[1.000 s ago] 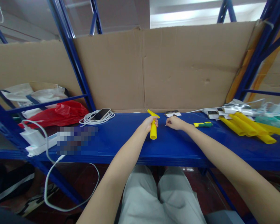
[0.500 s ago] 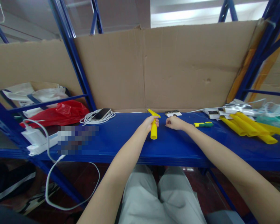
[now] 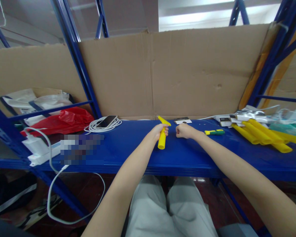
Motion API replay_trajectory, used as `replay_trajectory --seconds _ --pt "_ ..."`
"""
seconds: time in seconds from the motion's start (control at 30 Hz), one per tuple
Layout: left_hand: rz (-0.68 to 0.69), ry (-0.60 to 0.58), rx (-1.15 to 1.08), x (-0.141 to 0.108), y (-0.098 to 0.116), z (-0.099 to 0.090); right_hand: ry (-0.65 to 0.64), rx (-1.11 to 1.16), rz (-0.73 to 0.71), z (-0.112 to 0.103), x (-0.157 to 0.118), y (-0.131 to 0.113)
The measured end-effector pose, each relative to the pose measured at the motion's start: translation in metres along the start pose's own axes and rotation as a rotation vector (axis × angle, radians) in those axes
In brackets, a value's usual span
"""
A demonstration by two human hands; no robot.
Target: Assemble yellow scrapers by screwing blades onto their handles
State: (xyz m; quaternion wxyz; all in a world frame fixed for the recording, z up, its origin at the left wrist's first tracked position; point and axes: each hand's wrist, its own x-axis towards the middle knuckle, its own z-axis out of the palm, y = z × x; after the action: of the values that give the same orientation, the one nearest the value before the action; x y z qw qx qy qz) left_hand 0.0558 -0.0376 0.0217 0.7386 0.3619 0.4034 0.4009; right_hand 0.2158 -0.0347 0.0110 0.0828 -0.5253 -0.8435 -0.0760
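Observation:
My left hand (image 3: 160, 131) is wrapped round the tubular handle of a yellow plastic tool (image 3: 161, 142). Its slanted, pointed head sticks out above the fist, and the round handle end points towards me. To the right, apart from the tool, my right hand (image 3: 184, 130) is closed over the blue shelf top (image 3: 133, 144); whatever its fingers may hold is hidden. Just behind that hand lies a black and white card packet (image 3: 182, 120). A green and yellow screwdriver-like handle (image 3: 214, 132) rests right of my right wrist.
Several yellow tubular pieces (image 3: 261, 132) are piled at the right beside silvery packets (image 3: 251, 115). On the left are a phone (image 3: 108, 121) on a coiled white cable (image 3: 93, 125), a white power strip (image 3: 44, 156) and a red bag (image 3: 66, 118). Cardboard (image 3: 118, 75) walls the back.
My right hand has turned slightly, its fingers curled into a tighter fist. The yellow tool's lower end has tipped slightly left in my left hand.

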Motion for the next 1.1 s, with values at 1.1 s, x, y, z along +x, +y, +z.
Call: replay_trajectory --seconds 1.1 --pt "-0.001 -0.298 0.014 -0.008 0.001 0.006 0.426 1.376 0.213 0.004 0.008 0.007"
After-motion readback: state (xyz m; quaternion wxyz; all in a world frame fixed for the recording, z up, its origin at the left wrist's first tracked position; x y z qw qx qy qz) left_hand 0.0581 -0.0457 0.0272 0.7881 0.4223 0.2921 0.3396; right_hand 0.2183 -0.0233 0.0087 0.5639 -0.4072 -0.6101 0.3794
